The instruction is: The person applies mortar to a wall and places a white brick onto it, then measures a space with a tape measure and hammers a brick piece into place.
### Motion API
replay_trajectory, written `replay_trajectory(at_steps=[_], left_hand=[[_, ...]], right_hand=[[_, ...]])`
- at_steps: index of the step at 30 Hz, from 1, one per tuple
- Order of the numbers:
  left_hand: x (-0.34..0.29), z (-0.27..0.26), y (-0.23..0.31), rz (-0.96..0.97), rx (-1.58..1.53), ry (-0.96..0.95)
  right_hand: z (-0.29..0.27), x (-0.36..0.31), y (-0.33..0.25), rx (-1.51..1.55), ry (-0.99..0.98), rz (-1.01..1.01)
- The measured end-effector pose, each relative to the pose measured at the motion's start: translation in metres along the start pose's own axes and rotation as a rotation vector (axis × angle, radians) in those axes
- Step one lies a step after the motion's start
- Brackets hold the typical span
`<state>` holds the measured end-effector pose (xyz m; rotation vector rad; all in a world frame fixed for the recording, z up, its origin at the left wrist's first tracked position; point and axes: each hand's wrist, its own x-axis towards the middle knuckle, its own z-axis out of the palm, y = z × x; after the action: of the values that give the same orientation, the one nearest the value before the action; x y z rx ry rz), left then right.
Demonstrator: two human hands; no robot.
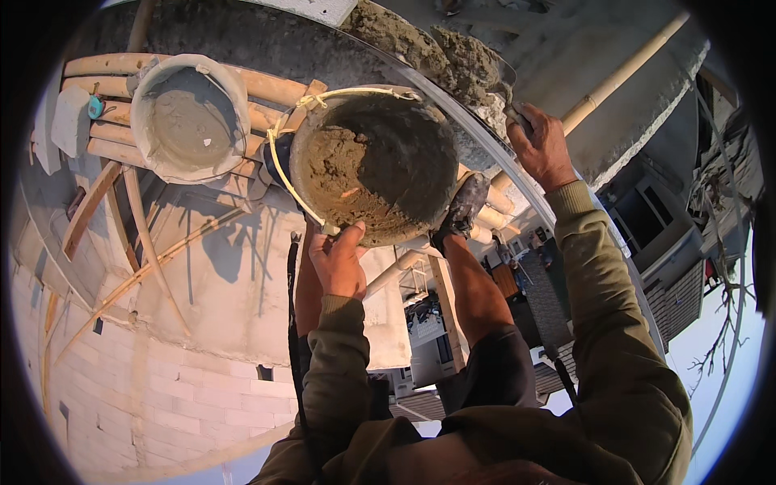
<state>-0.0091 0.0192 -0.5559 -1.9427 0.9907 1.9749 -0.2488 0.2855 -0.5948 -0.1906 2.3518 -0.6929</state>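
Observation:
In front of me stands a bucket (440, 174) with wet brown mortar (335, 166) heaped along its left side, and a yellow cord runs along its rim. My left hand (339, 260) is closed on the bucket's near rim, with the thumb over the edge. Up to the right, my right hand (543, 145) grips the handle of a trowel (508, 79). Its blade lies against mortar (465, 65) spread along a wall edge, and mortar hides most of the blade.
A second bucket (238, 101) with grey slurry sits on bamboo poles (271, 87) at the left, beside a turquoise tape measure (96, 107). My shoe (465, 206) rests on the poles right of the mortar bucket. A long straight edge (477, 137) passes diagonally under my right arm. Ground lies far below.

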Motion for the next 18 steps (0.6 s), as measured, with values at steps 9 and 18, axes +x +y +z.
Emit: replay_trajectory(at_steps=[9, 18], left_hand=[[0.005, -0.004, -0.003, -0.047, 0.098, 0.081], [0.007, -0.050, -0.052, 0.431, 0.735, -0.290]], right_hand=[[0.108, 0.127, 0.074, -0.125, -0.020, 0.061], [0.038, 0.074, -0.024, -0.022, 0.214, -0.104]])
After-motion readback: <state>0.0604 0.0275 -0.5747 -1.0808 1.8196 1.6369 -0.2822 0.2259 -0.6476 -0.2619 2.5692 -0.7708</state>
